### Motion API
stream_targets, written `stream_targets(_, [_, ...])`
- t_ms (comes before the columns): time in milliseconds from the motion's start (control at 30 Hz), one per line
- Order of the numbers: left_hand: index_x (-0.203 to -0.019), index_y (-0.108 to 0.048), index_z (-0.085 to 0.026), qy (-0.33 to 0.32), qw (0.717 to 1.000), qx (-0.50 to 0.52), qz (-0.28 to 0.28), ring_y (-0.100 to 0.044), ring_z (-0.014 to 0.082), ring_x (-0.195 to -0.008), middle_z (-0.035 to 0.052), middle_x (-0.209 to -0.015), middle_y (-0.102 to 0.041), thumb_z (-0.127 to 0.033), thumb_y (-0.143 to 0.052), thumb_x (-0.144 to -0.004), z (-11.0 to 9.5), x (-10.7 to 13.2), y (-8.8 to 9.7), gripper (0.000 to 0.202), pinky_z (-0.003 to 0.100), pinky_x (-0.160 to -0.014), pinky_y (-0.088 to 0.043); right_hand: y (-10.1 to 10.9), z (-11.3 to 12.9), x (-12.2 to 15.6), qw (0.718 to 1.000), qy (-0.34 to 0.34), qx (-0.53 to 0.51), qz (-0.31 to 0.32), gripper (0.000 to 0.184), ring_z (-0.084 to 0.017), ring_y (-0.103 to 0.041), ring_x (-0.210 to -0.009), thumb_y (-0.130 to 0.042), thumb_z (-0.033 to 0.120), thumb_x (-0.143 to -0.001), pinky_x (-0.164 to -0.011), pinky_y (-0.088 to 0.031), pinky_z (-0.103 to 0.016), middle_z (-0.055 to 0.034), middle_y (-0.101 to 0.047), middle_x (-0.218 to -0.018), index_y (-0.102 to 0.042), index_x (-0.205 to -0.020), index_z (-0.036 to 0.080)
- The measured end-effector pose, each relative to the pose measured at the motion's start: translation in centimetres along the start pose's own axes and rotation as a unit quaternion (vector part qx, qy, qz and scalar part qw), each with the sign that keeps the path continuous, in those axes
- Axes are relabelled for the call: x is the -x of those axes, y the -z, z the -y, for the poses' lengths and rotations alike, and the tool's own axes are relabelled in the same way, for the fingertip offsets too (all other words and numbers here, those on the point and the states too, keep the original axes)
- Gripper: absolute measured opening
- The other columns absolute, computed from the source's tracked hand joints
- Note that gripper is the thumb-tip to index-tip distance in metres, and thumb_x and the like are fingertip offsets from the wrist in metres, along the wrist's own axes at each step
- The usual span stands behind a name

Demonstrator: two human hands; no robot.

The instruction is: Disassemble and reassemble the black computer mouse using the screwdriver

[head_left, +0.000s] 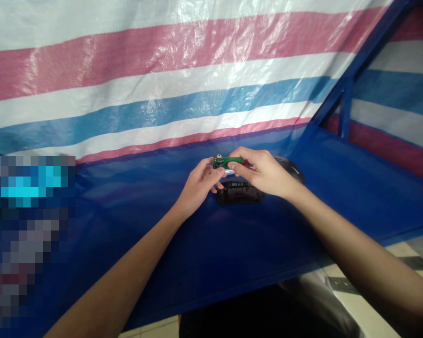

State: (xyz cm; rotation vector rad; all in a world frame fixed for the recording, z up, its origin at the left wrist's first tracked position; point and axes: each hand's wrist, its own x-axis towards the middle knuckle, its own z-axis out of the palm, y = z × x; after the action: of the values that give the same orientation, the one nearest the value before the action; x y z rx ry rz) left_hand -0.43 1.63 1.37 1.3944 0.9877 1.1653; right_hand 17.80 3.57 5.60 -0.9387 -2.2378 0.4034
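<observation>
A small green circuit board (226,162) is pinched between both my hands above the blue table (155,220). My left hand (199,185) grips its left end with closed fingers. My right hand (261,173) pinches its right end from above. Just below the board lies an opened black mouse base (238,195). A second black shell piece (291,170) shows behind my right hand, partly hidden by it.
A red, white and blue striped tarp (162,84) hangs right behind the table. A blue metal frame post (345,108) stands at the right. A blurred-out patch (28,234) covers the left side. Tiled floor (419,263) shows past the table's front edge.
</observation>
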Motion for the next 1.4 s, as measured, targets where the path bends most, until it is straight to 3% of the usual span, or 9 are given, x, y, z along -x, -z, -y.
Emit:
stream_targets(100, [-0.116, -0.055, -0.018, -0.014, 1.0, -0.014, 0.0, -0.061, 0.0097, -0.063, 0.0028, -0.089, -0.064, -0.041, -0.062, -0.08, -0.1, 0.0, 0.1, 0.043, 0.02, -0.052, -0.045, 0.1, -0.1, 0.0, 0.996, -0.034, -0.08, 0.024, 0.018, -0.012, -0.057, -0.062, -0.052, 0.031, -0.088, -0.057, -0.04, -0.022, -0.0008, -0.063, -0.072, -0.061, -0.087, 0.015])
stream_targets(233, [-0.104, -0.061, -0.015, -0.024, 0.999, -0.036, 0.027, -0.06, 0.0093, -0.062, 0.0024, -0.084, -0.065, -0.039, -0.06, -0.082, -0.1, 0.0, 0.4, 0.033, 0.022, -0.057, -0.046, 0.0, -0.2, 0.0, 0.988, -0.042, -0.118, 0.091, 0.02, -0.013, -0.057, -0.062, -0.051, 0.033, -0.088, -0.057, -0.04, -0.022, -0.0004, -0.063, -0.071, -0.061, -0.086, 0.016])
stream_targets(367, [-0.094, -0.063, -0.013, -0.014, 0.999, -0.045, 0.015, -0.057, 0.0092, -0.057, -0.0004, -0.067, -0.063, -0.038, -0.063, -0.079, -0.2, 0.0, 0.4, 0.029, 0.023, -0.057, -0.045, -0.2, -0.1, 0.1, 0.996, -0.005, -0.018, 0.087, 0.018, -0.014, -0.058, -0.065, -0.05, 0.03, -0.089, -0.06, -0.041, -0.024, -0.001, -0.064, -0.074, -0.062, -0.089, 0.017])
stream_targets(600, [-0.078, -0.061, -0.014, -0.014, 0.999, -0.038, 0.003, -0.055, 0.0095, -0.055, -0.0015, -0.06, -0.059, -0.039, -0.064, -0.078, -0.3, 0.0, 0.2, 0.026, 0.023, -0.055, -0.043, -0.8, 0.4, 0.4, 0.985, 0.127, 0.09, 0.074, 0.032, -0.024, -0.06, -0.101, -0.058, 0.03, -0.086, -0.086, -0.046, -0.034, -0.0102, -0.063, -0.111, -0.054, -0.115, 0.018])
stream_targets(900, [-0.078, -0.058, -0.015, 0.004, 1.0, -0.022, 0.019, -0.059, 0.0101, -0.056, 0.0008, -0.064, -0.062, -0.051, -0.054, -0.083, 0.1, 0.0, 0.0, 0.037, 0.021, -0.053, -0.045, -1.1, 0.2, 0.4, 0.982, 0.121, 0.129, 0.07, 0.034, -0.025, -0.064, -0.099, -0.047, 0.028, -0.092, -0.085, -0.048, -0.035, -0.0129, -0.066, -0.109, -0.052, -0.123, 0.014])
stream_targets(1067, [-0.09, -0.059, -0.015, 0.007, 0.999, 0.012, 0.048, -0.062, 0.0115, -0.062, 0.0052, -0.081, -0.067, -0.057, -0.047, -0.085, 0.2, 0.1, 0.0, 0.043, 0.022, -0.054, -0.047, -0.8, 0.3, 0.3, 0.987, 0.074, 0.13, 0.056, 0.032, -0.024, -0.065, -0.095, -0.037, 0.031, -0.097, -0.082, -0.046, -0.032, -0.0132, -0.068, -0.105, -0.058, -0.112, 0.014])
stream_targets(1167, [-0.092, -0.06, -0.015, -0.018, 0.999, -0.018, 0.044, -0.062, 0.0109, -0.064, 0.0051, -0.084, -0.067, -0.051, -0.053, -0.084, 0.0, 0.2, 0.1, 0.038, 0.022, -0.056, -0.047, -0.6, 0.4, 0.2, 0.992, 0.059, 0.11, 0.035, 0.033, -0.02, -0.064, -0.082, -0.033, 0.033, -0.098, -0.073, -0.043, -0.028, -0.0095, -0.068, -0.089, -0.061, -0.093, 0.015])
stream_targets(1267, [-0.092, -0.059, -0.015, -0.028, 0.998, -0.041, 0.027, -0.061, 0.0103, -0.065, 0.0036, -0.084, -0.065, -0.046, -0.058, -0.082, -0.2, 0.2, 0.1, 0.032, 0.022, -0.057, -0.047, -0.4, 0.4, 0.0, 0.998, 0.034, 0.043, 0.027, 0.037, -0.014, -0.059, -0.067, -0.033, 0.036, -0.098, -0.065, -0.04, -0.024, -0.0039, -0.063, -0.073, -0.057, -0.078, 0.017])
stream_targets(1400, [-0.106, -0.055, -0.018, -0.037, 0.999, -0.022, -0.004, -0.062, 0.0103, -0.066, 0.0014, -0.088, -0.062, -0.044, -0.066, -0.077, -0.1, 0.2, 0.1, 0.04, 0.021, -0.055, -0.047, -0.1, 0.3, 0.0, 0.994, -0.016, -0.091, 0.061, 0.04, -0.011, -0.058, -0.061, -0.034, 0.043, -0.097, -0.062, -0.041, -0.021, -0.0013, -0.061, -0.068, -0.055, -0.074, 0.016])
